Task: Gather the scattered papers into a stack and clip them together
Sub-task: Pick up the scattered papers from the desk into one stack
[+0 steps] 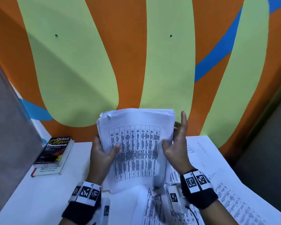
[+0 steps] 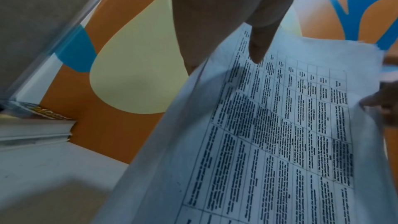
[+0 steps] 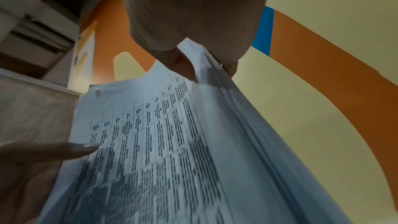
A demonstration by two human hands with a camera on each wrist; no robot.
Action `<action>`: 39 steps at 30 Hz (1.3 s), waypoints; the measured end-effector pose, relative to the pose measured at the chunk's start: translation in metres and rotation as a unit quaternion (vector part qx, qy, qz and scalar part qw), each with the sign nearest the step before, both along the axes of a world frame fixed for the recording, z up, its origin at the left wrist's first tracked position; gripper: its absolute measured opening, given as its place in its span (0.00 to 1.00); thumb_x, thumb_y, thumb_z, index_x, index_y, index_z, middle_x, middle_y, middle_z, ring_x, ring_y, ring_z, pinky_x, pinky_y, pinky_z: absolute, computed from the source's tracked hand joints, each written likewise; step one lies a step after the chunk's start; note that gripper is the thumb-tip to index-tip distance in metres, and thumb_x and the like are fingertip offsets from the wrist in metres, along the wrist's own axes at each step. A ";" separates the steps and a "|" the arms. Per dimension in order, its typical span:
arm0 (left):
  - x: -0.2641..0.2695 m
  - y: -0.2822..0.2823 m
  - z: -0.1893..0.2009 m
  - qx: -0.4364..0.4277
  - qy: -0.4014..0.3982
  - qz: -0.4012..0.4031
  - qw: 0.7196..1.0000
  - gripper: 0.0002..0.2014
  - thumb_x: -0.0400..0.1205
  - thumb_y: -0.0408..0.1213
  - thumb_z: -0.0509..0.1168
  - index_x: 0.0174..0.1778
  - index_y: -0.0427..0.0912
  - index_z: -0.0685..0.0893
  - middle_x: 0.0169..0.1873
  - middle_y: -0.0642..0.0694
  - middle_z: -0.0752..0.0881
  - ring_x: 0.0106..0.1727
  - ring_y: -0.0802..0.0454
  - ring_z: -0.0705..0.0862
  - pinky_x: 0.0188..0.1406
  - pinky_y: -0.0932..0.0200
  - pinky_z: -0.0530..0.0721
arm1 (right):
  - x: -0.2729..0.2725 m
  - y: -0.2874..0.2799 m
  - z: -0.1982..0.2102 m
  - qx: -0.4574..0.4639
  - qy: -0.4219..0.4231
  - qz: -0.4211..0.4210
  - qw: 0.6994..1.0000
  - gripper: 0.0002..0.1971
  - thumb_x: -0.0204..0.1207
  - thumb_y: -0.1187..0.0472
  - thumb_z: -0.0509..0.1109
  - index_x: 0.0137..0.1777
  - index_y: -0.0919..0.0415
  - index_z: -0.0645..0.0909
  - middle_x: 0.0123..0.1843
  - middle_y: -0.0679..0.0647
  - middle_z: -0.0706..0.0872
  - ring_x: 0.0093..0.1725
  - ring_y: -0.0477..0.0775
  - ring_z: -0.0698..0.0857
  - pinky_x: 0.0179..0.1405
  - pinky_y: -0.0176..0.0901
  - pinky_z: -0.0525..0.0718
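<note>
A stack of printed papers (image 1: 135,148) with a table of text on its front sheet stands nearly upright above the white table (image 1: 31,200). My left hand (image 1: 102,153) grips its left edge, thumb (image 2: 258,47) on the front sheet. My right hand (image 1: 175,146) pinches the right edge, thumb (image 3: 183,64) in front, index finger pointing up. The sheet edges (image 3: 247,125) on the right side are slightly uneven. More loose printed sheets (image 1: 225,184) lie spread on the table under and right of my hands. No clip is visible.
A black Oxford Colour Thesaurus (image 1: 55,151) lies on another book (image 1: 47,171) at the table's back left. A grey partition (image 1: 6,127) borders the left side. The orange, green and blue painted wall (image 1: 136,62) stands right behind the table.
</note>
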State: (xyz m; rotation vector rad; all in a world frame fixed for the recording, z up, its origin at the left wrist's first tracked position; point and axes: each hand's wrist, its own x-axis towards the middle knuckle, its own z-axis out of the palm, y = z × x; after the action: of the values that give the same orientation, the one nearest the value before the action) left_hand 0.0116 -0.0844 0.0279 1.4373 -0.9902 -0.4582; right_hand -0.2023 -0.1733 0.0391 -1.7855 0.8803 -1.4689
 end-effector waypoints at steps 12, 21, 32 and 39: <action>-0.018 -0.009 -0.017 -0.002 -0.004 -0.025 1.000 0.15 0.82 0.32 0.65 0.64 0.43 0.73 0.54 0.54 0.84 0.56 0.63 0.82 0.57 0.68 0.80 | -0.017 -0.017 0.014 0.090 -0.056 0.008 0.994 0.31 0.76 0.69 0.69 0.76 0.50 0.64 0.51 0.63 0.81 0.51 0.55 0.83 0.50 0.48 0.82; -0.028 -0.010 0.005 -0.062 -0.020 0.040 0.997 0.14 0.81 0.31 0.67 0.58 0.42 0.71 0.46 0.52 0.82 0.47 0.61 0.81 0.44 0.62 0.77 | -0.005 0.000 0.015 0.029 -0.009 0.005 1.000 0.22 0.81 0.56 0.66 0.70 0.61 0.65 0.52 0.61 0.82 0.47 0.49 0.83 0.47 0.32 0.79; -0.024 -0.014 -0.008 -0.055 0.009 0.059 0.997 0.15 0.79 0.29 0.69 0.57 0.39 0.71 0.48 0.46 0.83 0.49 0.47 0.82 0.46 0.59 0.77 | 0.002 0.009 -0.017 0.112 0.017 0.009 0.993 0.20 0.82 0.67 0.65 0.68 0.55 0.62 0.39 0.41 0.76 0.34 0.31 0.77 0.36 0.32 0.77; -0.016 -0.004 -0.035 0.078 0.051 -0.044 0.995 0.18 0.68 0.50 0.78 0.42 0.37 0.87 0.31 0.53 0.91 0.38 0.52 0.88 0.43 0.56 0.83 | -0.006 0.005 -0.053 0.179 0.109 -0.030 0.977 0.09 0.82 0.62 0.64 0.59 0.62 0.69 0.41 0.55 0.78 0.38 0.41 0.77 0.39 0.36 0.75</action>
State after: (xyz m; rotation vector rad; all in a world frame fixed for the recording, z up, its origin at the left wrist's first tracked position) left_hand -0.0042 -0.0883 -0.0067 1.4974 -0.9546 -0.6784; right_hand -0.2082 -0.1679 -0.0140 -1.6746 1.2329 -1.0765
